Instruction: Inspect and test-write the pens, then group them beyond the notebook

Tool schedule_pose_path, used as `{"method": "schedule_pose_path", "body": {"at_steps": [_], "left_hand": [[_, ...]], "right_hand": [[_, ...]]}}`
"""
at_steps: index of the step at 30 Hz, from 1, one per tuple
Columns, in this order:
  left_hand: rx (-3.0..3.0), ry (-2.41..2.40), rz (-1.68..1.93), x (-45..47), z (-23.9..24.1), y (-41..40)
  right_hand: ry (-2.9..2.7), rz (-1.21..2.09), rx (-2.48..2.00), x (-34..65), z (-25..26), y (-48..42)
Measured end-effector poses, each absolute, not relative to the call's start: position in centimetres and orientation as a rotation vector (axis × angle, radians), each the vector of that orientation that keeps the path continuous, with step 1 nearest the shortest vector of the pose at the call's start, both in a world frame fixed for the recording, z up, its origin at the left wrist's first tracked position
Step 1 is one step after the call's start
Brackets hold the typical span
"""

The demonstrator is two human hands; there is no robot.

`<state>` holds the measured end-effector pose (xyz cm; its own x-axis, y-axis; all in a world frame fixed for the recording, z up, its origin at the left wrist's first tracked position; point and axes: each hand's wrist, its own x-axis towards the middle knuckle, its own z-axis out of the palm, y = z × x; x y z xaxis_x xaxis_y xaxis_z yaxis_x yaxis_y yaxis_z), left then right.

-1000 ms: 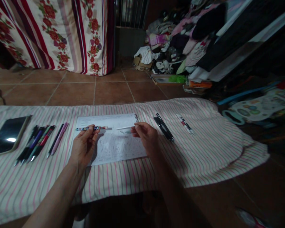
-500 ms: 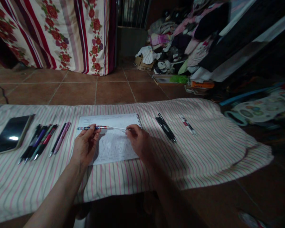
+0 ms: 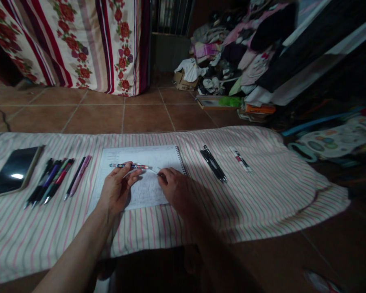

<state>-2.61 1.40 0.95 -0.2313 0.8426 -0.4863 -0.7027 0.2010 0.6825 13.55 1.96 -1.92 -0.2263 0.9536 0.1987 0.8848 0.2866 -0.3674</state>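
My left hand point(image 3: 118, 185) pinches a pen barrel point(image 3: 115, 165) with a colourful pattern between thumb and fingers, held roughly level above the notebook. My right hand point(image 3: 176, 188) is closed at the fingertips on a thin whitish refill point(image 3: 153, 171), which slants down from near the barrel's right end. Whether the refill's tip is still inside the barrel is too small to tell. Beneath both hands lies an open spiral notebook point(image 3: 146, 151) with writing on its page.
Two black pens point(image 3: 213, 163) and a white patterned pen point(image 3: 241, 160) lie to the right. On the left are a pink pen point(image 3: 80, 176) beside a dark one, several more pens point(image 3: 55, 179), and a phone point(image 3: 15, 169). A striped cloth point(image 3: 277, 191) covers the surface.
My left hand has moved right with the pen barrel. My right hand has come slightly left and lower, so less of the refill shows between the hands, now more slanted.
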Motion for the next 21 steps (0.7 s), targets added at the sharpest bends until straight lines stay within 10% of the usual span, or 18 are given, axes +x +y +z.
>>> {"method": "schedule_pose_path", "body": {"at_steps": [21], "left_hand": [[0.263, 1.164, 1.363, -2.2, -0.1, 1.7]], "right_hand": [[-2.045, 0.339, -1.551, 15.9, -1.3, 3.1]]}}
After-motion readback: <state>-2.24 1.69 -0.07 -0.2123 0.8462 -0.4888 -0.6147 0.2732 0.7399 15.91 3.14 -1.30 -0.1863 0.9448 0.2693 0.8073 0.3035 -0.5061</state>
